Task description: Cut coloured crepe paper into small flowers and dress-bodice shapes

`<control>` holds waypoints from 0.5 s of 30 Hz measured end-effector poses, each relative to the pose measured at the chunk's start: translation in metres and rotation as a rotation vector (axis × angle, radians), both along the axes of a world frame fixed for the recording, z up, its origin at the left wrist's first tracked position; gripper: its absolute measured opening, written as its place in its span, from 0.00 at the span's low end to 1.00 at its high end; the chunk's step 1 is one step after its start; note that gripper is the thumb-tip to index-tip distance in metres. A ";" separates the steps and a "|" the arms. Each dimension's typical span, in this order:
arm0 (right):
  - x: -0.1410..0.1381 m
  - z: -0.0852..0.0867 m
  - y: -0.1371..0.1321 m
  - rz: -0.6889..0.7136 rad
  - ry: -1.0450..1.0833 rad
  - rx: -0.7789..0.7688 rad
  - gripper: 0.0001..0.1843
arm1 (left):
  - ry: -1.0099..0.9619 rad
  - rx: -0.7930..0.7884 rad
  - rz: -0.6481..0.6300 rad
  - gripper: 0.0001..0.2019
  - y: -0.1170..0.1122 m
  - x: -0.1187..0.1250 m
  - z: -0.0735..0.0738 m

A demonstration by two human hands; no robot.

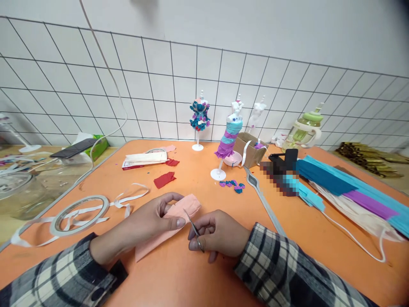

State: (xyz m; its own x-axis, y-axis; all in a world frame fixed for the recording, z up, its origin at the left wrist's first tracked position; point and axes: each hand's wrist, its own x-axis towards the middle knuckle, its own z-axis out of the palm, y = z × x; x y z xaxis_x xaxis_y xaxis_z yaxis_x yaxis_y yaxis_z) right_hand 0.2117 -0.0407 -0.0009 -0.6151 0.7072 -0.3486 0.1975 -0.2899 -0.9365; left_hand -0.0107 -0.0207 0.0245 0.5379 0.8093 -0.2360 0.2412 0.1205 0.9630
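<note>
My left hand (159, 217) pinches a folded strip of pink crepe paper (179, 213) between thumb and fingers, its lower end hanging toward the table's front. In my right hand (219, 234) is a small pair of scissors (195, 230), with fingers closed about the handle. The blade tips rest at the paper's right-hand part, near my left thumb; whether they have cut in I cannot tell. Beyond my hands stands a small dress form wrapped in blue and purple paper (229, 136). A second form with teal ruffles (200, 115) is farther back.
A tape roll (79, 215) with white ribbon lies left. Red paper pieces (164, 180) and a flat box (145, 160) are behind it. At right lie coloured paper strips (326, 177), a metal ruler-like strip (265, 200), a cardboard box (251, 149) and a green-lidded bottle (305, 130).
</note>
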 end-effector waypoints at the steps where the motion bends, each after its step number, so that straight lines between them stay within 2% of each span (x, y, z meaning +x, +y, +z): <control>1: 0.000 0.000 0.000 -0.007 -0.001 0.004 0.19 | 0.013 -0.002 0.022 0.21 0.000 -0.001 0.002; 4: 0.000 0.001 0.001 -0.018 -0.016 0.020 0.19 | 0.104 -0.013 0.077 0.20 -0.001 -0.004 0.005; 8: 0.001 0.004 0.000 -0.001 -0.048 0.035 0.18 | 0.206 -0.044 0.070 0.22 0.001 -0.005 0.001; 12: 0.003 0.008 -0.001 0.039 -0.046 0.106 0.17 | 0.177 -0.035 0.078 0.23 0.000 -0.002 -0.002; 15: 0.004 0.010 -0.001 0.044 -0.052 0.089 0.17 | 0.133 -0.023 0.070 0.22 -0.001 -0.001 -0.001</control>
